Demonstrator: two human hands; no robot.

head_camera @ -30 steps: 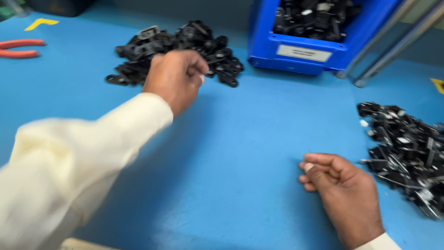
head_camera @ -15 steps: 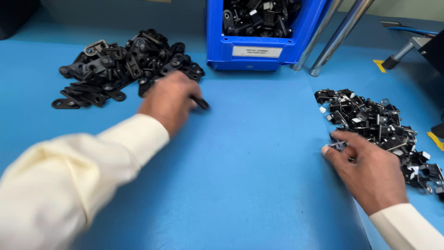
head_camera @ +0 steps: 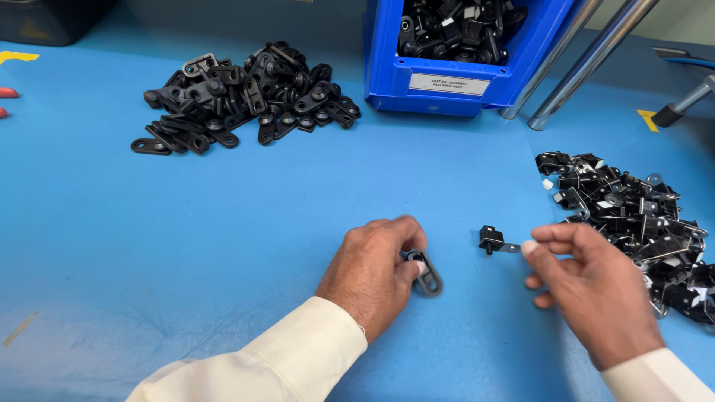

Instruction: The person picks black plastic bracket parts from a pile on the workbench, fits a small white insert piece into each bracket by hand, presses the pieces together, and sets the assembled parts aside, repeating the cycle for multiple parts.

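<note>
You're mid-assembly, I'd judge: one piece in each hand, held close over the blue table (head_camera: 223,246), not yet joined. Your left hand (head_camera: 372,272) is pinched shut on a flat black link (head_camera: 428,274) at its fingertips. Your right hand (head_camera: 588,286) grips a small black clip (head_camera: 493,240) by its metal tab, just left of the fingers. Next move calls for lining the two up; mating faces are too small to read.
</note>
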